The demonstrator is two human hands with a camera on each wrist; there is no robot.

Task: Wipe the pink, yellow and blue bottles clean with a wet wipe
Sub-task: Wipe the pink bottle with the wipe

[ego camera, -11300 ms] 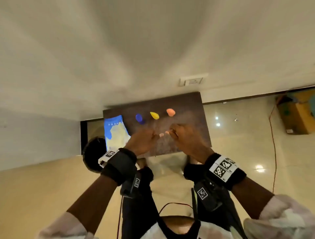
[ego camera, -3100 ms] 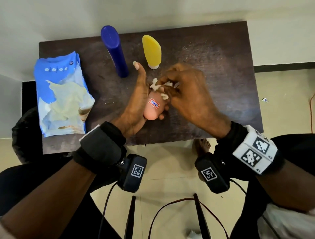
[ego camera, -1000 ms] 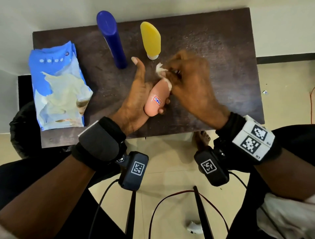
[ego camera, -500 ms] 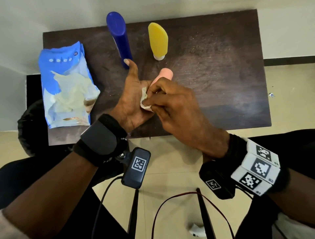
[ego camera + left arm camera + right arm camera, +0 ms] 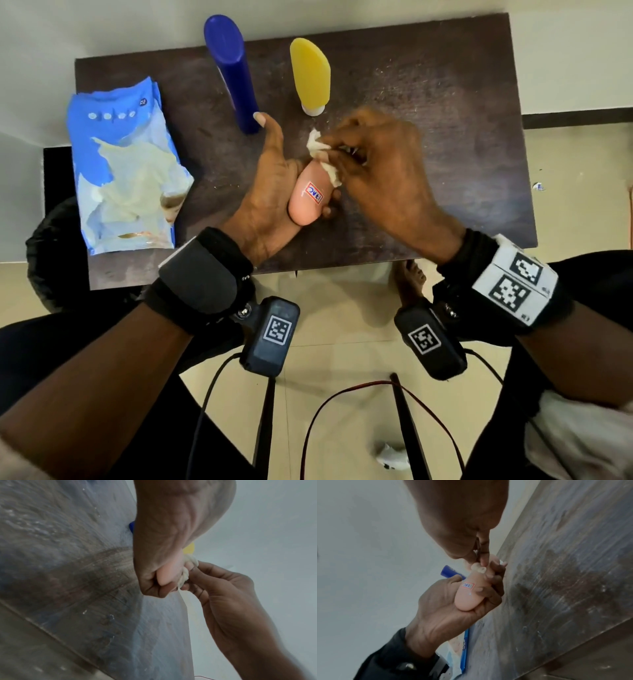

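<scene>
Left grip (image 5: 270, 195) wrapped round pink bottle (image 5: 308, 198), right grip (image 5: 373, 171) pinching wet wipe (image 5: 322, 154) against its top

Dark wooden table (image 5: 445, 137) with blue bottle (image 5: 233, 72), yellow bottle (image 5: 310, 72), wipes packet (image 5: 126, 168).

Compared with half a second earlier, the right hand (image 5: 380, 178) has moved the wet wipe (image 5: 323, 156) from the rounded end of the pink bottle (image 5: 310, 197) to its far end. The labelled end, then covered, is now exposed in the left hand (image 5: 270, 202).
</scene>
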